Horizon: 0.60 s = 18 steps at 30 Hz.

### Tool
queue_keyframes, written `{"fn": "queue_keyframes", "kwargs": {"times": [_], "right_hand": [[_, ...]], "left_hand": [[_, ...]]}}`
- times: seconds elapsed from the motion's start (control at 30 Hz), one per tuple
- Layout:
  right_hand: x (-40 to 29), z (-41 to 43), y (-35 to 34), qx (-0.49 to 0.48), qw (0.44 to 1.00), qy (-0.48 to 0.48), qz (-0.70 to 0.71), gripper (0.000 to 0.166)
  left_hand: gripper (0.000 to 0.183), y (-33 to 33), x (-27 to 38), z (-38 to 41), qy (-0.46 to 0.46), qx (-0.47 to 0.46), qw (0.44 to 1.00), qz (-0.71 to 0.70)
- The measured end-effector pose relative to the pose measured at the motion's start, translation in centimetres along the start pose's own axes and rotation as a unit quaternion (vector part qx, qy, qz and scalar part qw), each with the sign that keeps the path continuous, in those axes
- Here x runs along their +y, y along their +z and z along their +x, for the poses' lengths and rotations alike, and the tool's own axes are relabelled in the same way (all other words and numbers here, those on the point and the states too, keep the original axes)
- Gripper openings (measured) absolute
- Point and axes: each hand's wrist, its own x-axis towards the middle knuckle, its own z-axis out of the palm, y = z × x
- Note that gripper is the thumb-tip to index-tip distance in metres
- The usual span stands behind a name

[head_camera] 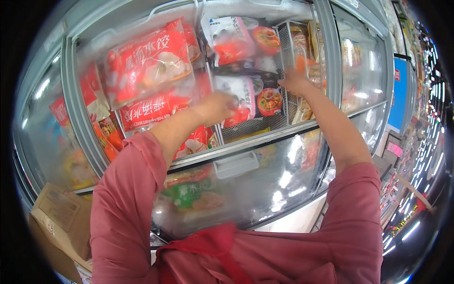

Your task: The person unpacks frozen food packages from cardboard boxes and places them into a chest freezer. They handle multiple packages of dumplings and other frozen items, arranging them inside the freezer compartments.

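Both hands reach into a chest freezer through its open top. My left hand (219,106) is at the left edge of a black, white and pink frozen-food bag (256,96); blur hides whether its fingers grip it. My right hand (295,82) is at the white wire divider (290,103), right of that bag, its fingers partly blurred. A similar bag (244,41) lies farther back. Large red bags of frozen dumplings (149,60) fill the compartment to the left.
A frosted glass lid (241,198) with a pale handle (237,165) covers the freezer's near part. More packs lie behind the divider at right. An open cardboard box (60,209) stands at lower left. Store shelves run along the far right.
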Motion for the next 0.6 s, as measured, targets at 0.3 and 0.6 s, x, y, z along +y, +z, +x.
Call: {"fn": "queue_keyframes", "kwargs": {"times": [0.3, 0.6], "right_hand": [[-6.0, -1.2, 1.4, -0.203, 0.928, -0.292, -0.111, 0.039], [-6.0, -1.2, 0.3, -0.139, 0.964, -0.223, -0.049, 0.042]], "left_hand": [[0.078, 1.0, 1.1, 0.1, -0.062, -0.091, 0.994, -0.006], [0.058, -1.2, 1.5, -0.9, -0.067, -0.074, 0.994, 0.038]]}}
